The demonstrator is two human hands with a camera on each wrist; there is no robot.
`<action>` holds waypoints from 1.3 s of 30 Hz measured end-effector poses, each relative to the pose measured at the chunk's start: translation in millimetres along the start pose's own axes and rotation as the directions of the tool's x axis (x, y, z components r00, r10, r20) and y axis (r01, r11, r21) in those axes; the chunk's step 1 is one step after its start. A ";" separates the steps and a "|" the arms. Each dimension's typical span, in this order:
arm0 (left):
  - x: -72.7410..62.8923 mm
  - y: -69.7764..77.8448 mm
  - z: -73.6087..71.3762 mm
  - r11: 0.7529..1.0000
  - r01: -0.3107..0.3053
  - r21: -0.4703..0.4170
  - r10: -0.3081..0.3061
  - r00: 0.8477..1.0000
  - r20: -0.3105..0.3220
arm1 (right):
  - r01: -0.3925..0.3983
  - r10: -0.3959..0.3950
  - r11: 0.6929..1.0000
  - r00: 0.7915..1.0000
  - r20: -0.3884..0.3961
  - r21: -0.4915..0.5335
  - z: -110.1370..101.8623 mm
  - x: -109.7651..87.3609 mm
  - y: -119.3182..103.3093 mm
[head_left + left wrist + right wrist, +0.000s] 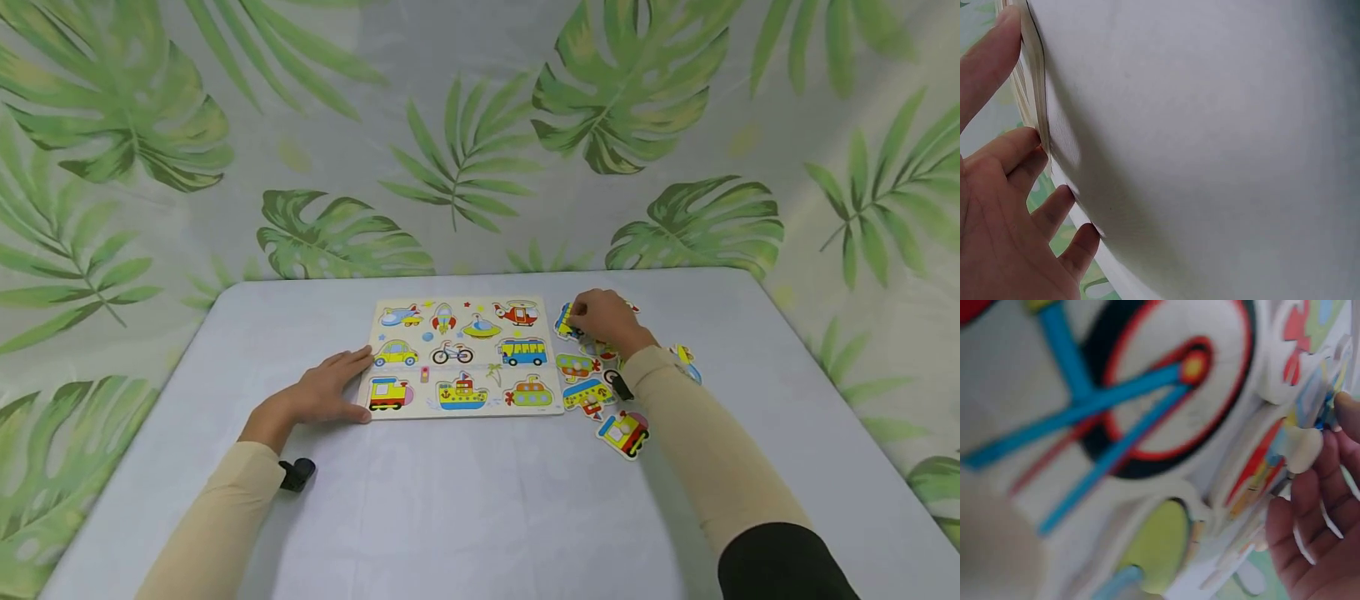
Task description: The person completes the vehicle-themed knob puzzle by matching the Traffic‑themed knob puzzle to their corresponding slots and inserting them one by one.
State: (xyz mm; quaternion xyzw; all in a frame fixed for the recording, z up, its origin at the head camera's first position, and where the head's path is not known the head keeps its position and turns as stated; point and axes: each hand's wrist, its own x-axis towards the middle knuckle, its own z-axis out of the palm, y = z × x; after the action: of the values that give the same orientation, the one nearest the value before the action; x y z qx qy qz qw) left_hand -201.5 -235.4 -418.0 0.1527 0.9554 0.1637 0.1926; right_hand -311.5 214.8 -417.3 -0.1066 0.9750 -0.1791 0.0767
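A wooden vehicle puzzle board [483, 377] with pictures of a bus, train, ship and other vehicles lies on the table. My left hand [327, 387] rests against its left edge, thumb and fingers spread; the left wrist view shows the fingertips touching the board's side. Right of the board, my right hand [606, 318] pinches a blue-and-yellow bus puzzle piece [564, 323], partly hidden by the fingers. In the right wrist view, the thumb and index finger meet at a blue piece [1324, 415]. A bicycle piece [1147, 394] looms close to that camera.
Loose pieces lie in a pile right of the board: a submarine [576, 365], a ship [587, 393] and a train [624, 434]. Another piece [687, 363] lies beyond the right forearm. A leaf-patterned cloth [480, 167] hangs behind the white table [450, 508].
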 end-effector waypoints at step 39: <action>-1.4 4.4 -3.4 1.000 -0.002 -0.008 0.002 1.000 0.012 | 0.282 -0.284 0.958 0.958 -0.035 -0.047 -24.1 10.0 -7.3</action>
State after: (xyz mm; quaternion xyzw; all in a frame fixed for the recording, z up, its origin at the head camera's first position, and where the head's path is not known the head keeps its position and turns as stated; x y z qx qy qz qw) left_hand -200.8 -232.8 -412.9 0.1540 0.9535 0.1667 0.1985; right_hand -324.4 213.8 -393.4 -0.2427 0.9547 -0.1700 0.0281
